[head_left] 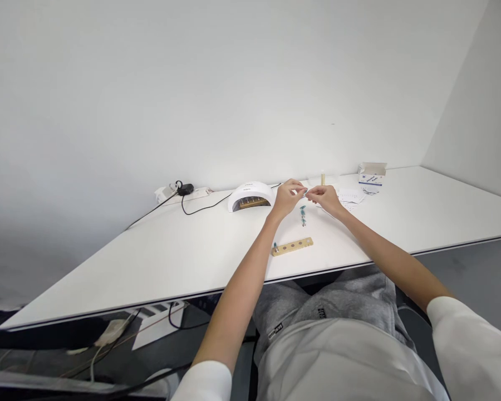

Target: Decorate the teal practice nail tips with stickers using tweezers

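- Two bare hands, raised over one white table (183,256), fingertips nearly meeting.
- One left hand (289,196): thumb and fingers pinched together on one small piece (305,192); hand otherwise loosely curled.
- One right hand (324,197): thumb and forefinger pinched in on the same small piece from the other side. Piece too tiny to identify, mostly hidden by fingers.
- Small piece location: between both sets of fingertips, above the table, beyond the row.
- About three blue-green pieces (303,214), in one row on the table just below the hands, running toward the person; shiny parts at them.
- One tan strip (293,247), flat near the front edge, with at least three dark round spots.
- One upright piece (275,247), blue-green top, at the strip's left end.
- One white arched device (251,192), left of the hands; another tan strip inside with several pieces, exact count unclear.
- One tan stick (323,179), upright behind the right hand.
- Several paper sheets (350,195), right of that hand, overlapping, uncountable.
- One open box (372,174), back right.
- One black adapter (186,189), back left, cable attached.
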Demonstrator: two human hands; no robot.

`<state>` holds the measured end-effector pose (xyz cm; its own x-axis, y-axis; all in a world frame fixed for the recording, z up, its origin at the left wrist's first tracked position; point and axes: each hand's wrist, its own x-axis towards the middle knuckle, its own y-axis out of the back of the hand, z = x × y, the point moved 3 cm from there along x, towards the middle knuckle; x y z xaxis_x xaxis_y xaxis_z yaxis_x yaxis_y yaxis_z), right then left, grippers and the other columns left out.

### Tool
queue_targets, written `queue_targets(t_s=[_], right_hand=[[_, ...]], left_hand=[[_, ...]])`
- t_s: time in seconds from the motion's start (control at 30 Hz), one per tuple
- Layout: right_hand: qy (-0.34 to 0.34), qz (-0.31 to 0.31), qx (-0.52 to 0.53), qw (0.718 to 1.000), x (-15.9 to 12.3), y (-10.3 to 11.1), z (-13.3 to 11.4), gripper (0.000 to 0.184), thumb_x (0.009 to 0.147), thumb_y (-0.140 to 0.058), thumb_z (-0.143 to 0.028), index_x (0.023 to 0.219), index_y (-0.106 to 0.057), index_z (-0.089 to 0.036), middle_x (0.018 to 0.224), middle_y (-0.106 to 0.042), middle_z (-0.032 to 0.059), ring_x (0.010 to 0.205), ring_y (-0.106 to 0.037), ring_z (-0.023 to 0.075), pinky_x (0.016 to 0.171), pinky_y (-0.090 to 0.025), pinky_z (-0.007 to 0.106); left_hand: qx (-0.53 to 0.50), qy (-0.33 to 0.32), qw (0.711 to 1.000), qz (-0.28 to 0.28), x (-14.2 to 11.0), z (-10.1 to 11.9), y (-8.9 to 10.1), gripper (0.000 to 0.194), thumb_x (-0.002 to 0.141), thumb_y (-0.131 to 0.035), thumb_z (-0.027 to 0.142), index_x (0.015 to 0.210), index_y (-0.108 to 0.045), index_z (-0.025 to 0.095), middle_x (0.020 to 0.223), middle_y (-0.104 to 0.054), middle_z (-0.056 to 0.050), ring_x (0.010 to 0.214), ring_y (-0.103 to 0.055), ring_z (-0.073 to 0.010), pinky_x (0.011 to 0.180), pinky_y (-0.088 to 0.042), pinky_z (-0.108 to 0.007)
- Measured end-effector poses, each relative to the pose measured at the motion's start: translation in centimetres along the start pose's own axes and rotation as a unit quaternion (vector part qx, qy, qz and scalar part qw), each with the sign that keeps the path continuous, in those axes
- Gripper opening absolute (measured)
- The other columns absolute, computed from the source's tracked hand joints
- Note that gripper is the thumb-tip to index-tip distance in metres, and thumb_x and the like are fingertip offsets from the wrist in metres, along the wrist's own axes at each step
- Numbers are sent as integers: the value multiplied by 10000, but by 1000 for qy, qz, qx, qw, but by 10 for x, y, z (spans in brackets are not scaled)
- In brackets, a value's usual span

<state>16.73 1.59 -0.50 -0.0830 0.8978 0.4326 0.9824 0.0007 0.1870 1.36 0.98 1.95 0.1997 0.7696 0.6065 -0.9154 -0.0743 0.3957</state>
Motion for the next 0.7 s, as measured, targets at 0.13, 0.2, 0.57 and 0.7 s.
queue_targets(t_s=[0.13, 0.2, 0.57, 0.7], right_hand=[[-12, 5, 24, 1000, 1, 1, 2, 165, 643, -703, -317, 661, -703, -153, 621, -660, 43, 545, -535, 120, 542, -465, 258], [-16, 10, 37, 999, 2, 2, 2, 167, 644, -707, -319, 661, -700, -153, 614, -653, 40, 529, -520, 115, 535, -462, 260], [6, 0, -33, 999, -1, 0, -1, 156, 646, -686, -312, 678, -693, -159, 641, -672, 48, 604, -600, 152, 574, -469, 263], [11, 4, -44, 999, -2, 0, -1, 162, 651, -677, -319, 681, -694, -160, 661, -682, 54, 632, -618, 165, 578, -472, 264]], left_hand=[[3, 3, 1000, 1, -1, 3, 1, 148, 779, -616, 280, 768, -731, 187, 927, -633, -49, 827, -585, -132, 676, -465, -237], [1, 1, 1000, 4, -1, 3, 2, 149, 779, -616, 281, 768, -731, 187, 920, -630, -47, 808, -580, -127, 667, -459, -236], [-7, 2, 999, 32, 0, 1, 3, 142, 780, -614, 247, 783, -743, 189, 884, -716, -56, 853, -622, -165, 738, -469, -282], [-1, 6, 1000, 20, -2, 3, 1, 144, 784, -621, 246, 800, -754, 194, 902, -738, -60, 871, -648, -185, 797, -486, -318]])
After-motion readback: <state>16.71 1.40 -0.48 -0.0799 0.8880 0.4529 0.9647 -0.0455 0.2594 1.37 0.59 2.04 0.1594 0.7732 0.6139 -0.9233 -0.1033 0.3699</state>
